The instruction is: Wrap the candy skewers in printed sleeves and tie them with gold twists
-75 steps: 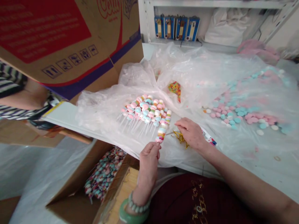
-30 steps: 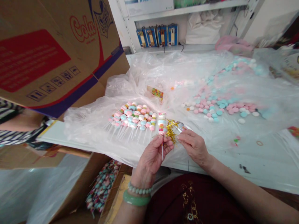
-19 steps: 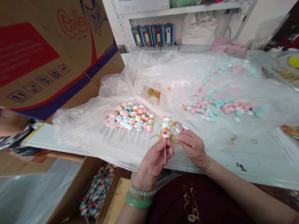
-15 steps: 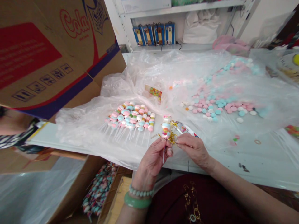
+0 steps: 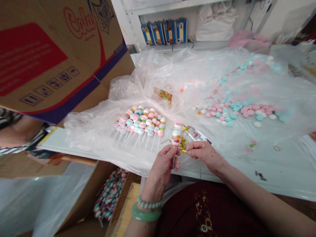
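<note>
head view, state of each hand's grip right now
Left hand: closed, holding a candy stick.
Right hand: closed, apparently pinching a gold tie.

Bright overall, with soft, cool, whitish light. Glossy with pale glare along the folds of the clear plastic sheeting point(image 5: 118, 88), and hazy over the pink and blue candies point(image 5: 259, 65) beneath it. Nearly white on the shelf point(image 5: 170, 8) and the desk point(image 5: 283, 182). Much dimmer below, shadowed inside the open carton point(image 5: 84, 204) and almost black in the maroon top point(image 5: 182, 210). Clearest around the fingers point(image 5: 171, 151) and the candy stick point(image 5: 176, 133); softer toward the edges, smeared in the fine print of the big cardboard box point(image 5: 56, 62). Tilted and stretched by wide-angle distortion, especially at the corners.
</note>
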The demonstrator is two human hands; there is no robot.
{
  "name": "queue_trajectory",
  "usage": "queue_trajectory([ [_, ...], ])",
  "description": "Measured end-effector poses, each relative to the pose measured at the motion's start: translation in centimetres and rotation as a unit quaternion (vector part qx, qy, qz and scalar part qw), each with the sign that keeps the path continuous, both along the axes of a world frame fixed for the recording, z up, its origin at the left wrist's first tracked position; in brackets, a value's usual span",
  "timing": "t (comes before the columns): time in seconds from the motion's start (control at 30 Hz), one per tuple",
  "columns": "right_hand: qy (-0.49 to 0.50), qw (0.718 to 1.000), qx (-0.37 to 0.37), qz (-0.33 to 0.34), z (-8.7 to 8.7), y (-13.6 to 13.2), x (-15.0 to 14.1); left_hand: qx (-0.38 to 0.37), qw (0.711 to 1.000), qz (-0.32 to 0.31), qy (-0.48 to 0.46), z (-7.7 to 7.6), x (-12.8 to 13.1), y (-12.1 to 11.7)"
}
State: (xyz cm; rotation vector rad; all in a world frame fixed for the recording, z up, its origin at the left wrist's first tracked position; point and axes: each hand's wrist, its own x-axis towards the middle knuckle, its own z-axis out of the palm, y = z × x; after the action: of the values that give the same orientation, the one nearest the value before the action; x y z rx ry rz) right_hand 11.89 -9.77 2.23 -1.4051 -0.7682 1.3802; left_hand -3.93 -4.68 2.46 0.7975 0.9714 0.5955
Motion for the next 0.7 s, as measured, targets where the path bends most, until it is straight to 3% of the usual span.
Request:
queue_trajectory([
  [0.17, -0.067, 0.992, 0.101, -0.042, 0.2, -0.1, -1.2, -0.032, 0.998, 0.041, 0.034, -0.5, 0.2, -0.2],
  [0.3, -0.195, 0.96, 0.2, -0.032, -0.7, 0.5, -2.3, -0.03, 0.999, 0.03, 0.033, -0.5, 1.3, -1.1],
  [0.57, -0.259, 0.948, 0.183, -0.022, -2.6, 0.5, -1.9, -0.029, 0.998, 0.039, 0.028, -0.9, 2.3, -1.6],
  [0.7, -0.254, 0.946, 0.174, -0.098, -3.0, 0.5, -2.5, -0.012, 0.998, 0.065, 0.021, -1.1, 2.8, -1.6],
])
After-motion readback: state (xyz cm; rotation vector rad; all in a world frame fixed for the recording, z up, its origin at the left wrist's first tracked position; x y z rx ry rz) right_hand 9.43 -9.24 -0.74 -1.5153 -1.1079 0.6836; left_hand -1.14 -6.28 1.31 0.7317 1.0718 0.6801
